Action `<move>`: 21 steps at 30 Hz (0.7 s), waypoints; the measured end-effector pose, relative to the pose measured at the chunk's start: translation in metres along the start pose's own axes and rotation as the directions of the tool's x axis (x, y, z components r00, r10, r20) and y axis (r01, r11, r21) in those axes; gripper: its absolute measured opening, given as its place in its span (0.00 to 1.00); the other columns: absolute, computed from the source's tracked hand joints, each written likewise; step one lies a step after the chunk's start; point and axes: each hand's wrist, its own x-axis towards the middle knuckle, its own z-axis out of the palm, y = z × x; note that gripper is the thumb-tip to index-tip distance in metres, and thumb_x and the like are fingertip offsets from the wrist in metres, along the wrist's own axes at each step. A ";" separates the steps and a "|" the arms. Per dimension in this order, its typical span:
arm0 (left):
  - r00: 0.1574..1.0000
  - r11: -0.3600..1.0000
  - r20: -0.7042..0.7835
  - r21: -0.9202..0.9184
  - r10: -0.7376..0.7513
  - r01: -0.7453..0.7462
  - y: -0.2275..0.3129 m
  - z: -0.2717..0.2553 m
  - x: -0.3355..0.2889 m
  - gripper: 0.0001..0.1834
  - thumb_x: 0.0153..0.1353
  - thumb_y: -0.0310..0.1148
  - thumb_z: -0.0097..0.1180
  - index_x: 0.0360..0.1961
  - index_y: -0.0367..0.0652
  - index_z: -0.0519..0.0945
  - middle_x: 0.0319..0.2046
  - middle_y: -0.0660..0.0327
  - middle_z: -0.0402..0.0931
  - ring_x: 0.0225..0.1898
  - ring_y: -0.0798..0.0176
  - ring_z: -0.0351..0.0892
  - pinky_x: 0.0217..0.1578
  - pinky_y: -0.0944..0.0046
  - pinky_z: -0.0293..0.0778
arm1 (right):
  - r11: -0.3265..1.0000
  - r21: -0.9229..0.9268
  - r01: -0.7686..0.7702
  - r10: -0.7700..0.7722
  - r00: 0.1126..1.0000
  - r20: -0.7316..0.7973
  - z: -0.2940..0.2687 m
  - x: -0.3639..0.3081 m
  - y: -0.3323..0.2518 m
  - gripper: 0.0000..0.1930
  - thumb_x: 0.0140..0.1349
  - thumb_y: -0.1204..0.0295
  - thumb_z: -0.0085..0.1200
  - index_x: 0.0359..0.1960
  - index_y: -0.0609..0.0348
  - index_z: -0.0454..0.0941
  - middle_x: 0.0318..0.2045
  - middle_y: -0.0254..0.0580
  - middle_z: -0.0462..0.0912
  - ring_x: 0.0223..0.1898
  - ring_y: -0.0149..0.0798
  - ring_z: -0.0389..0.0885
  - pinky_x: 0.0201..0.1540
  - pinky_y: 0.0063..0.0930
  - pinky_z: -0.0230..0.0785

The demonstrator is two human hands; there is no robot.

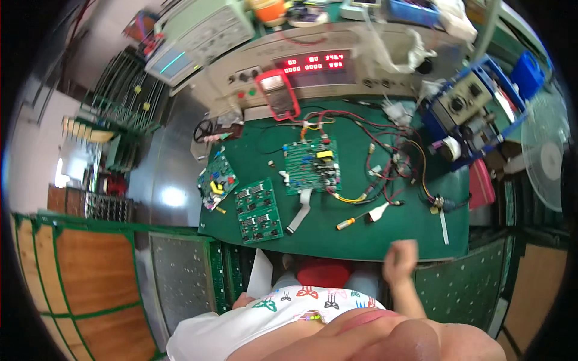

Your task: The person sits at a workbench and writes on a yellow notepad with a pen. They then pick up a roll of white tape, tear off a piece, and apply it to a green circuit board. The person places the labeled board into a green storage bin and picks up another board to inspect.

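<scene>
My right hand is at the table's front edge, blurred, its fingers seemingly curled; whether it holds anything does not show. Low by my lap, my left hand is mostly hidden by my shirt. It is right beside a white sheet, but its grip cannot be made out. On the green table, a large green circuit board has wires plugged in and a grey ribbon cable hanging off it. A pair of joined display boards lies left of it. An orange-handled screwdriver is nearest my right hand.
Another populated board sits at the left edge. Tangled wires spread over the right side. Behind stand a red multimeter, a power unit with red digits and an oscilloscope. A blue crate holds equipment; a fan stands right.
</scene>
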 end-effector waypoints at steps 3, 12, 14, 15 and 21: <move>0.901 0.904 -0.068 0.033 0.427 -0.426 0.021 -0.031 -0.044 0.13 0.50 0.40 0.61 0.38 0.52 0.86 0.44 0.52 0.72 0.48 0.49 0.76 0.50 0.57 0.72 | 0.953 0.285 0.105 -0.205 0.913 0.352 0.072 -0.022 -0.066 0.13 0.44 0.82 0.56 0.34 0.58 0.76 0.28 0.46 0.76 0.30 0.50 0.76 0.31 0.41 0.69; 0.738 0.844 -0.413 0.204 0.533 -0.496 0.030 -0.013 -0.092 0.17 0.57 0.31 0.53 0.49 0.57 0.80 0.46 0.50 0.71 0.50 0.43 0.74 0.48 0.47 0.75 | 0.696 0.596 -0.401 -0.506 0.315 0.803 0.150 -0.058 -0.131 0.12 0.59 0.69 0.56 0.40 0.64 0.78 0.36 0.53 0.80 0.40 0.51 0.80 0.43 0.38 0.74; 0.804 0.904 -0.450 0.015 0.388 -0.428 0.056 -0.020 -0.115 0.19 0.58 0.27 0.50 0.51 0.53 0.78 0.48 0.48 0.72 0.52 0.43 0.72 0.51 0.49 0.73 | 0.701 0.526 -0.482 -0.486 0.218 0.847 0.160 -0.049 -0.144 0.13 0.60 0.67 0.57 0.42 0.64 0.78 0.36 0.54 0.79 0.40 0.49 0.81 0.43 0.36 0.73; 0.637 0.875 -0.620 0.190 0.458 -0.444 0.050 -0.014 -0.114 0.20 0.57 0.24 0.49 0.50 0.53 0.78 0.47 0.49 0.73 0.52 0.43 0.72 0.52 0.50 0.72 | 0.695 0.521 -0.496 -0.473 0.230 0.851 0.170 -0.053 -0.145 0.13 0.60 0.68 0.56 0.42 0.65 0.78 0.36 0.53 0.79 0.40 0.48 0.81 0.43 0.36 0.73; 0.575 0.923 -0.783 -0.002 0.238 -0.384 0.014 0.030 -0.138 0.16 0.54 0.20 0.52 0.45 0.44 0.77 0.40 0.49 0.73 0.45 0.42 0.74 0.45 0.50 0.73 | 0.760 0.409 -0.505 -0.439 0.064 0.896 0.208 -0.089 -0.169 0.10 0.62 0.76 0.53 0.44 0.65 0.76 0.36 0.47 0.80 0.37 0.38 0.80 0.42 0.30 0.72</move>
